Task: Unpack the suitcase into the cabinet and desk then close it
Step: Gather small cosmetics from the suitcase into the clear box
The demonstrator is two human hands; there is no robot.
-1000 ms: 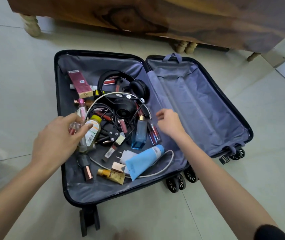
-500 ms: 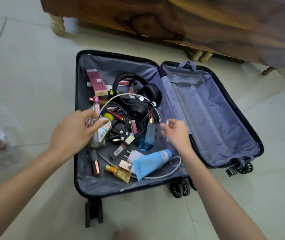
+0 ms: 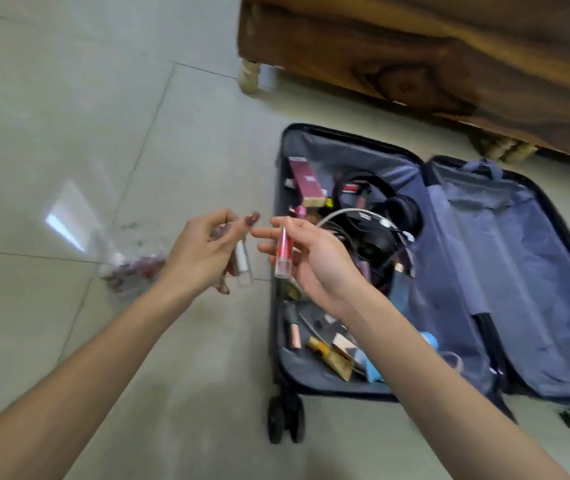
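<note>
The left hand (image 3: 204,251) curls its fingers round a clear tube (image 3: 242,265); the right hand (image 3: 314,261) pinches a red tube (image 3: 283,252), other fingers loosely spread. The suitcase (image 3: 526,258) lies open (clutter inside) beside them.

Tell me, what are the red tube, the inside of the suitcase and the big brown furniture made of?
The red lip gloss tube in the right hand looks like clear, glossy plastic: its colourless base lets light through. The suitcase lining seems to be thin grey-blue fabric, since it creases and folds. The brown furniture looks like polished wood, with swirling grain and a knot.
</note>
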